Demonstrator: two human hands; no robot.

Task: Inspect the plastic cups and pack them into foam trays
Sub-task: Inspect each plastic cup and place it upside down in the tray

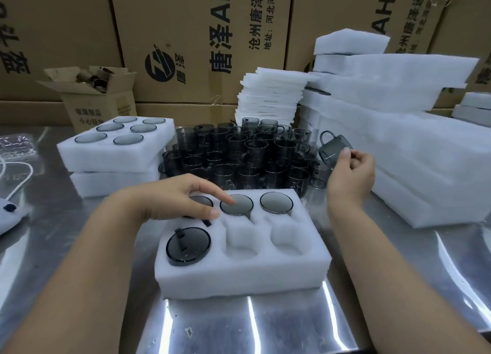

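right hand [350, 173] pinches a smoky cup [335, 148] (left hand [180, 197] rests straight-fingered on the foam tray [239, 279]), so seat it handle-to-slot, gently.

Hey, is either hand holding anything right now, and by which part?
The right hand pinches a grey cup by its wall, on the side away from the handle. The left hand holds nothing; its fingers rest on cups in the foam tray.

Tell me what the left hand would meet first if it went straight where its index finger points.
Probably the middle back-row cup in the near foam tray; the left hand may touch it.
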